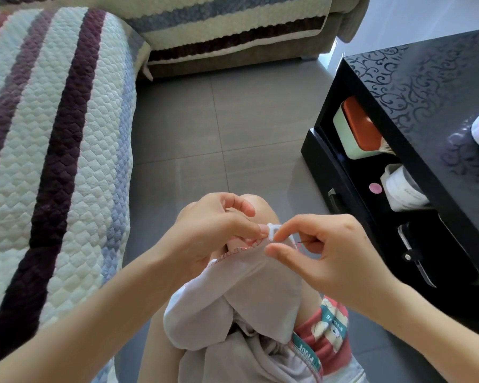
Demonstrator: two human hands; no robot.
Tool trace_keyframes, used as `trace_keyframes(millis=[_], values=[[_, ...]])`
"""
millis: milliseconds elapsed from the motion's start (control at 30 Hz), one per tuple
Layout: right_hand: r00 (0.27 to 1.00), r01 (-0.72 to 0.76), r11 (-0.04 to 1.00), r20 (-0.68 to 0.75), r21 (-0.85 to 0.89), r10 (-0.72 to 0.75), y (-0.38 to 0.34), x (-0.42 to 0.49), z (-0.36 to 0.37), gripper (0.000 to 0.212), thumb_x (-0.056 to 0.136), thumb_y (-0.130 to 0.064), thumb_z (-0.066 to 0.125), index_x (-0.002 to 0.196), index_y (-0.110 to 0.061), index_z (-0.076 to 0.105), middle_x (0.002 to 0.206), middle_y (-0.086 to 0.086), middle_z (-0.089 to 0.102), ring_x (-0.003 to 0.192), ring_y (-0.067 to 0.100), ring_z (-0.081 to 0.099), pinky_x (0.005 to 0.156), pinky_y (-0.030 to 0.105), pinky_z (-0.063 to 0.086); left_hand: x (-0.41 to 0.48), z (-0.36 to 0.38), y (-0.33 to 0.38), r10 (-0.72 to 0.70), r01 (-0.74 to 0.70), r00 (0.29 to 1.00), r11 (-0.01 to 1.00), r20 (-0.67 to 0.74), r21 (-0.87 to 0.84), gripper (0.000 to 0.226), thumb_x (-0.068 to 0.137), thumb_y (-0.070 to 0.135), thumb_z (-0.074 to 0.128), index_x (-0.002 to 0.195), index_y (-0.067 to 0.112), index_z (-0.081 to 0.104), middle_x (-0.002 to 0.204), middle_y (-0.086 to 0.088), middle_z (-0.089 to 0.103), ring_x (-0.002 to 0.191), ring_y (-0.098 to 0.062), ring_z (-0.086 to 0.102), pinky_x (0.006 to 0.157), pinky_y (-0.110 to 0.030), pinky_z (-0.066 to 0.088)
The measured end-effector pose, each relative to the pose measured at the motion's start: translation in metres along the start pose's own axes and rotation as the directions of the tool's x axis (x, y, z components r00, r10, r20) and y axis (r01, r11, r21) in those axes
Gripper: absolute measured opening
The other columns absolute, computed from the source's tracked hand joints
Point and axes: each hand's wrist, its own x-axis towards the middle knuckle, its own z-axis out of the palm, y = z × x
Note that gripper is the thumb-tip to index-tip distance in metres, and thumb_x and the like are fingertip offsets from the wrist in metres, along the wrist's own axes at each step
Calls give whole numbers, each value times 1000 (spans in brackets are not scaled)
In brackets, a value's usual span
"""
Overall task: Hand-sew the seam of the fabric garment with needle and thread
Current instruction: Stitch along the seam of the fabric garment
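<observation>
I have the garment (249, 288) draped over the person's raised knee (260, 205), near the middle of the view, with its upper edge lifted up between both hands. I judge the knee serves as a support, so the cloth hangs taut and the working edge stays close to the eyes.

The left hand (213, 225) pinches the edge beside a small white loop (273, 230), fingers curled in on it. I take this as the anchor that keeps the seam (237, 250) flat and steady for each stitch. The right hand (324, 250) is narrowed, thumb and forefinger nearly touching at the same edge. The thin dark needle (302, 240) shows just behind them, and it looks gripped there. I cannot make out the thread itself.

The garment is pale greyish-pink, soft and thin, falling in loose folds toward the lap. Along the seam runs 1 line of small pink-red stitches, curving from the left up to where the 2 hands meet.

A striped quilted sofa (53, 134) lies to the left, a black table (426, 92) to the right, and grey tiled floor (219, 120) between them.
</observation>
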Motion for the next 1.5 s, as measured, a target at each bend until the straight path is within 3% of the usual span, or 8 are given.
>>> trace_keyframes(millis=[200, 333, 500, 667, 867, 1133, 1267, 1500], values=[[998, 58, 996, -35, -75, -61, -2, 0, 6, 19, 81, -33, 57, 75, -20, 69, 55, -31, 25, 45, -8, 30, 52, 8, 25, -4, -1, 0, 53, -52, 999, 997, -4, 60, 27, 57, 26, 76, 82, 19, 68, 69, -9, 73, 68, -16, 66, 94, -50, 51], [997, 62, 992, -47, -109, -67, -4, 0, 6, 19, 82, -32, 56, 73, -19, 67, 56, -30, 24, 46, -10, 26, 52, 11, 26, -5, -2, 0, 80, -81, 997, 995, 11, 59, 18, 71, 20, 77, 86, 16, 68, 70, -7, 74, 67, -14, 68, 95, -51, 50], [997, 40, 992, -66, -120, -49, -5, 2, 7, 21, 81, -32, 55, 71, -19, 67, 53, -28, 22, 44, -10, 25, 51, 10, 24, -6, -1, 2, 97, -97, 995, 995, 14, 33, 25, 62, 29, 70, 84, 18, 68, 73, -8, 74, 73, -17, 69, 98, -50, 48], [997, -2, 995, -79, -103, -6, -5, 2, 7, 21, 79, -34, 54, 71, -20, 66, 49, -24, 22, 42, -3, 29, 50, 11, 24, -7, 0, 2, 137, -139, 990, 989, 28, 50, 38, 44, 41, 77, 79, 29, 68, 76, -5, 74, 81, -21, 68, 95, -55, 49], [995, -66, 996, -77, -51, 62, -3, 5, 5, 18, 77, -36, 55, 67, -23, 63, 44, -18, 22, 42, 6, 33, 48, 12, 24, -12, 5, -2, 280, -285, 959, 947, 52, 149, 33, 54, 40, 73, 83, 32, 62, 76, 3, 73, 68, -15, 62, 90, -56, 51], [994, -92, 994, -50, 53, 95, -1, 7, 0, 22, 77, -38, 54, 65, -21, 62, 47, -6, 27, 44, 8, 28, 46, 14, 24, -14, 8, -4, 374, -380, 925, 907, 69, 183, 15, 67, 25, 69, 81, 26, 64, 70, 8, 67, 68, -13, 61, 84, -46, 54], [994, -100, 993, -39, 70, 103, 0, 8, 0, 24, 76, -39, 54, 65, -20, 63, 46, -8, 26, 44, 7, 27, 46, 13, 23, -14, 10, -4, 383, -392, 919, 914, 93, 109, 8, 70, 24, 68, 78, 23, 66, 66, 7, 62, 65, -9, 56, 70, -31, 49], [995, -95, 994, -7, 59, 96, 1, 11, -1, 23, 76, -36, 53, 65, -19, 64, 45, -10, 28, 43, 6, 32, 46, 12, 26, -10, 9, -6, 425, -439, 897, 889, 123, 130, 6, 79, 23, 66, 76, 19, 69, 69, 11, 63, 66, -5, 57, 66, -18, 46]])
